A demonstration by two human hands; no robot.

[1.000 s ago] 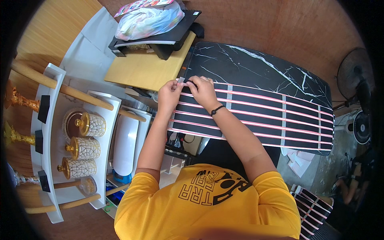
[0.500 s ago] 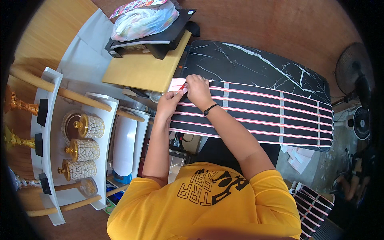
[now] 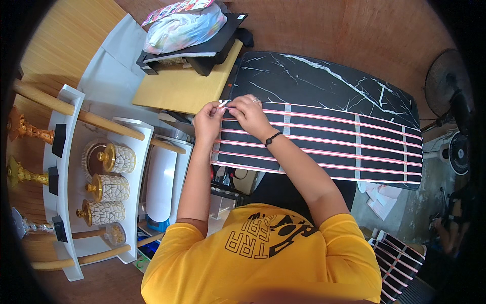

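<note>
Pink strips are lying in long parallel rows across a dark, marble-patterned tabletop, with pale tape bands crossing them at intervals. Both hands are working at the left end of the top row: the left hand is pinching the strip end there, fingers closed on it, and the right hand, wearing a dark wristband, is pressing thumb and fingers together on the same end just beside it. Judging from the layout, about six rows are already sitting flat and taped down, so most of the laying-out appears done, and the top row's left end appears to be what remains to be fixed; the far half of the tabletop is carrying no strips. The strips are looking thin, flat and flexible; the tabletop is looking glossy and hard, with white veins on black. A yellow wooden board is lying just beside the hands, touching the table's left end, and a black tray holding a plastic bag is resting on its far edge. A white shelf with gold-lidded jars is standing well apart to the left.
</note>
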